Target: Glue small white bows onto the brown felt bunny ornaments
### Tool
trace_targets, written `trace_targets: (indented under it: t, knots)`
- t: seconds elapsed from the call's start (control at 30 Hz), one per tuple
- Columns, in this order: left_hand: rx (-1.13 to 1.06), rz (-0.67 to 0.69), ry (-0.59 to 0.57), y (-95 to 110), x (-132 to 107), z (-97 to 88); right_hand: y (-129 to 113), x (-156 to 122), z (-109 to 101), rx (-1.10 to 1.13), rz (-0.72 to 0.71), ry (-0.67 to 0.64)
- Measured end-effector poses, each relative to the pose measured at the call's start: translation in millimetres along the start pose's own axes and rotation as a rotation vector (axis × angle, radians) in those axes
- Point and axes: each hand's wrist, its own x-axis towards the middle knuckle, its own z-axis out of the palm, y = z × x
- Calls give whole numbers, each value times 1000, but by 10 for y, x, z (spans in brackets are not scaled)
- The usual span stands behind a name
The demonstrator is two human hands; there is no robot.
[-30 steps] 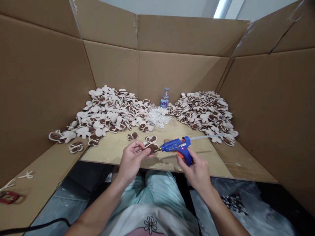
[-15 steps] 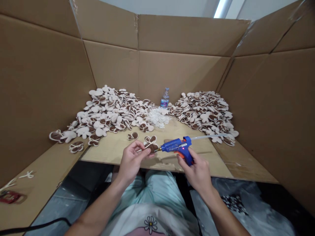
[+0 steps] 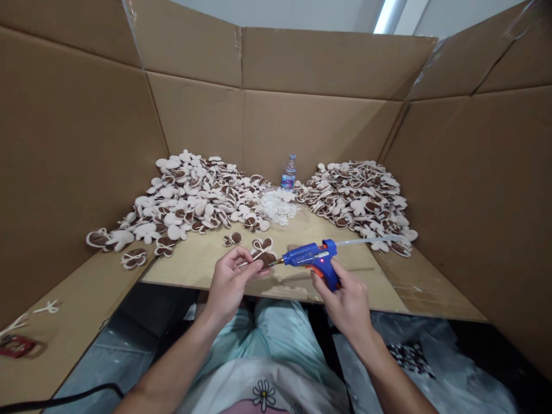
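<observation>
My left hand point(image 3: 229, 282) pinches a brown, white-edged butterfly-shaped piece point(image 3: 264, 251) just above the plywood board point(image 3: 207, 261). My right hand point(image 3: 345, 299) grips the handle of a blue glue gun point(image 3: 311, 257), finger on the orange trigger. Its nozzle tip touches the lower edge of the held piece. A clear glue stick point(image 3: 366, 240) juts out of the gun's back towards the right.
Two heaps of like pieces lie at the back, a left heap point(image 3: 190, 198) and a right heap point(image 3: 362, 195). Between them are a small water bottle point(image 3: 288, 172) and white lace bits point(image 3: 276, 207). Cardboard walls point(image 3: 474, 172) close in three sides. A loose piece point(image 3: 233, 238) lies near my left hand.
</observation>
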Motion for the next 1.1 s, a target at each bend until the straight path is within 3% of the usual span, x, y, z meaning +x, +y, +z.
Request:
trace_targets:
  t: [0.53,0.7,0.87,1.1]
  knots:
    - [1,-18,18,21,11,-3,67,-14,16,-54,-7,30]
    - [16,-19,21,14,46,-34,144,53,-33,-80,93,33]
    - [63,-1,61,-6,145,-142,433,255,-193,-228,281,-50]
    - [159,-16,171,32,346,-324,967,323,-247,-357,451,-344]
